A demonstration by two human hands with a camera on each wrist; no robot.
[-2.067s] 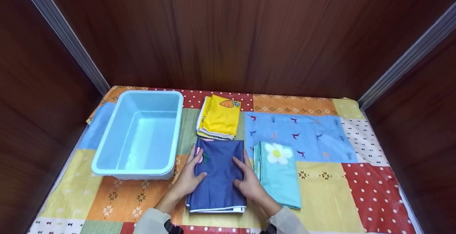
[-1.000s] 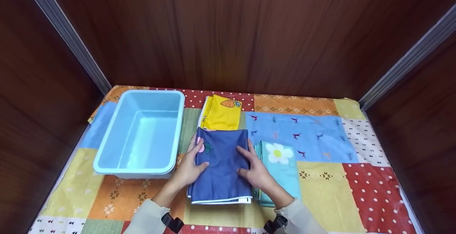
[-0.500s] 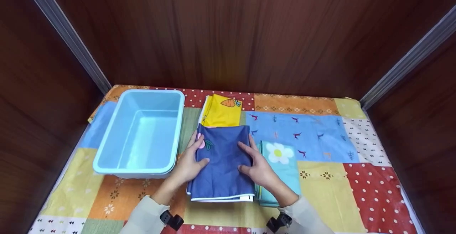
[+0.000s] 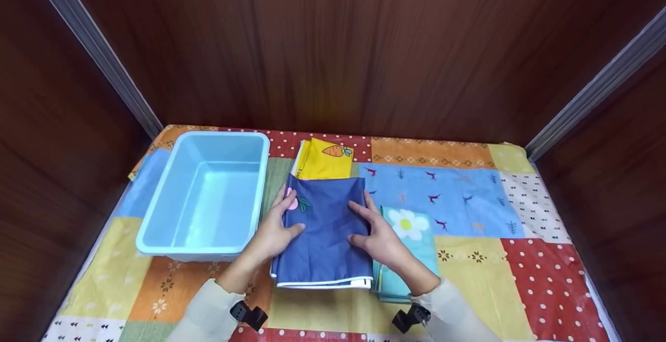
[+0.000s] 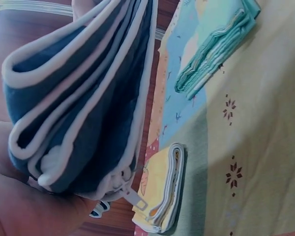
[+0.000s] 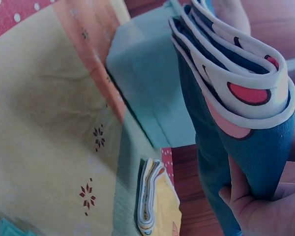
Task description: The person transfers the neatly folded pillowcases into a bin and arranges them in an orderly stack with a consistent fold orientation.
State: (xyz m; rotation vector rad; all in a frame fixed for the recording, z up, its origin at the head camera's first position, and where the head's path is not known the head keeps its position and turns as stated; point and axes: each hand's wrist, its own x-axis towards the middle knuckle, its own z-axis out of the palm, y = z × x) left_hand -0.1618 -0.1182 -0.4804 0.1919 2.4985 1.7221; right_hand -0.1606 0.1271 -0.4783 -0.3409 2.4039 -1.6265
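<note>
Between my two hands is a folded navy pillowcase (image 4: 327,232) with white piped edges and a pink print at its upper left. My left hand (image 4: 276,230) grips its left side and my right hand (image 4: 380,232) its right side, thumbs on top, other fingers partly hidden beneath. Both wrist views show it held up off the cloth, its layers stacked; a zipper pull (image 5: 133,197) hangs from one corner. Behind it lies a folded yellow cloth (image 4: 328,162) with a carrot print, partly covered from above. A folded turquoise cloth (image 4: 408,253) with a white flower lies under my right forearm.
A light blue plastic basin (image 4: 218,201) stands on the left, nothing visible inside. A patchwork tablecloth (image 4: 478,290) covers the table. Dark wood-look panels (image 4: 333,50) enclose the back and both sides.
Both hands have raised the navy pillowcase from the table and moved it slightly away from me, so it now overlaps more of the yellow cloth. The basin and other cloths stay put.
</note>
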